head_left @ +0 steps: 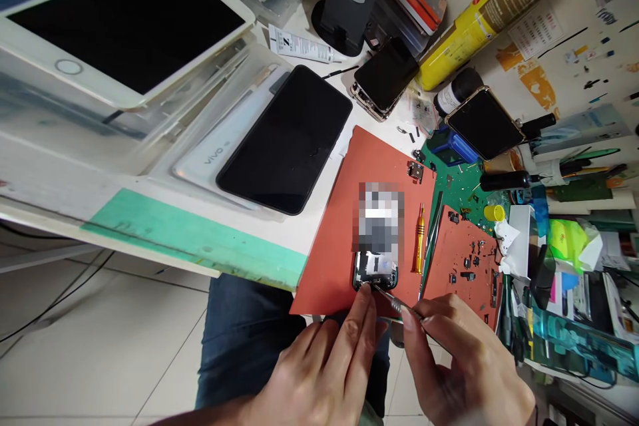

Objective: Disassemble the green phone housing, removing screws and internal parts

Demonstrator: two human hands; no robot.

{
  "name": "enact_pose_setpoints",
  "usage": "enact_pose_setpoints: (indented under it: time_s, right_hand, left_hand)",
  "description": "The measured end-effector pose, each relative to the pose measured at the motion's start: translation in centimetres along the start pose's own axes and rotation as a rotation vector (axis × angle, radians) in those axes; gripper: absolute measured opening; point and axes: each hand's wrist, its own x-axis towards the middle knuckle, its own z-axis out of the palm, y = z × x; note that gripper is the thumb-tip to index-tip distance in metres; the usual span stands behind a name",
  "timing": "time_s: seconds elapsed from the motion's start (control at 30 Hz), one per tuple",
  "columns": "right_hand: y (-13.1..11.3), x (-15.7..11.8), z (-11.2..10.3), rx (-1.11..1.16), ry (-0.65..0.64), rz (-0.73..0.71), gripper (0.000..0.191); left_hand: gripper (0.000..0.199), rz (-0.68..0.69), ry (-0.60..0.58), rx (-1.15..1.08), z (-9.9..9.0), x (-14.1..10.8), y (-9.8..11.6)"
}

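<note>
An opened phone body (378,269) with bare inner parts lies on a red mat (329,239); its upper part is blurred by a mosaic. My left hand (324,359) has its index and middle fingers stretched out, the fingertips touching the phone's near edge. My right hand (459,346) pinches a slim metal tool (394,303) with a ribbed grip. The tool's thin tip reaches the phone's near edge, beside my left fingertips; its exact kind is unclear. Right of the phone lie a yellow-handled screwdriver (420,239) and metal tweezers (432,233).
A second red mat (464,279) carries several small phone parts. Left of the work lie a black phone (289,140), a white vivo phone (200,166) and a white tablet (130,26). A yellow spray can (494,6) and a phone stand (349,0) stand farther back.
</note>
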Motion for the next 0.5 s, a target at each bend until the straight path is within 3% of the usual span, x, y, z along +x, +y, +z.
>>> enact_pose_setpoints:
  time_s: [0.3,0.37,0.43,0.5]
  right_hand:
    - [0.2,1.1,0.0,0.011,-0.021,-0.118,0.023]
    - [0.3,0.6,-0.6,0.018,-0.034,-0.08,0.022]
    - [0.7,-0.7,-1.5,0.0,0.092,0.063,0.02]
    - [1.3,-2.8,-2.4,0.014,0.39,0.274,0.02]
  left_hand:
    - [0.042,-0.02,0.027,0.021,0.4,0.1,0.4]
    - [0.038,-0.033,0.025,0.033,0.4,0.2,0.4]
    - [0.036,-0.029,0.02,0.056,0.5,0.2,0.3]
    - [0.035,0.001,0.024,0.072,0.6,0.1,0.1]
